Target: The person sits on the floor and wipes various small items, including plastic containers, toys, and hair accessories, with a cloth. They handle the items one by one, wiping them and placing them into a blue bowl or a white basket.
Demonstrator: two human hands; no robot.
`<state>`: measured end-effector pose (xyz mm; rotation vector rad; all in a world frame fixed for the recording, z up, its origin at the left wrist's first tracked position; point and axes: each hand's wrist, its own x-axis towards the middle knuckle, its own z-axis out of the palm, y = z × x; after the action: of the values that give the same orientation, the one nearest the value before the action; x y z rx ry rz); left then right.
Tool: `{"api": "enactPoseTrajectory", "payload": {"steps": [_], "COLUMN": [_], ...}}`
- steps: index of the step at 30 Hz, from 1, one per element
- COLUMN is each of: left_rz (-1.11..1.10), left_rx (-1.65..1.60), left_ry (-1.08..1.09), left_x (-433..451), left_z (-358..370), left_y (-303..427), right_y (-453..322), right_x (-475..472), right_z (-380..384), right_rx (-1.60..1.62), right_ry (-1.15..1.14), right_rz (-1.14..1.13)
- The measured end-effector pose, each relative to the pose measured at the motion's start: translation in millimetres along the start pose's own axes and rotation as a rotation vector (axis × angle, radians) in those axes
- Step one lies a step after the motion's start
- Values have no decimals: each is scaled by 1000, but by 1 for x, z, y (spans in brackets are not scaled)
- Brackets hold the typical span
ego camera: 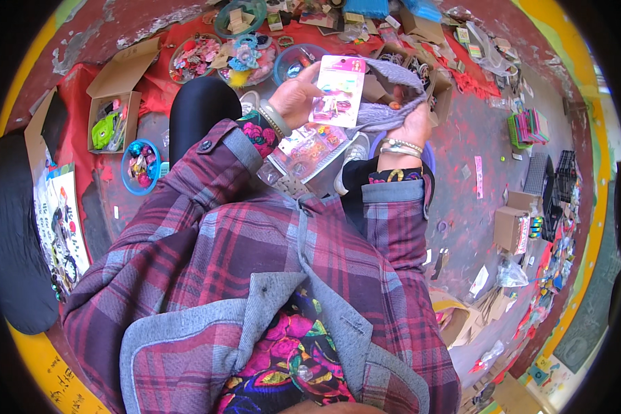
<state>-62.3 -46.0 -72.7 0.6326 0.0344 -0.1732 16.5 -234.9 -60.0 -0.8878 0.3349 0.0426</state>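
Observation:
My left hand point(292, 98) pinches the left edge of a pink and white blister card point(340, 93) that holds small colourful items and bears writing. My right hand point(413, 124) is closed around a grey-purple knitted fabric loop point(393, 111), which arches up behind the card's right side. Whether the card and the fabric are joined cannot be told. Below the card lies a clear plastic pack point(313, 150) of small pink and orange items, between my shoes. The fingertips of my right hand are partly hidden by the fabric.
Baskets of hair accessories point(194, 58) stand on red cloth ahead. An open cardboard box point(115, 121) and a blue basket point(141, 166) are at the left. Cardboard boxes point(512, 222), a green basket point(520, 129) and scattered packaging sit on the floor at the right.

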Motion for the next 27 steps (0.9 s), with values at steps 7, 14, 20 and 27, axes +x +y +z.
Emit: {"api": "enactPoseTrajectory", "payload": {"steps": [7,14,20,27], "left_rz": [138,10,-95,-54], "left_rx": [26,-173,-362,-239], "left_ry": [345,75,-194,-195], "left_x": [-3,-2,-2,-3], "left_z": [-8,5,15,26], "left_y": [5,14,4,-5], "right_y": [-11,-15,-8,-14], "right_x": [-8,-21,-34,-39], "right_z": [6,14,25,30], "right_rx": [83,193,127,93], "right_ry": [34,-219,-306,-437], "right_rz": [9,65,101,-4]}}
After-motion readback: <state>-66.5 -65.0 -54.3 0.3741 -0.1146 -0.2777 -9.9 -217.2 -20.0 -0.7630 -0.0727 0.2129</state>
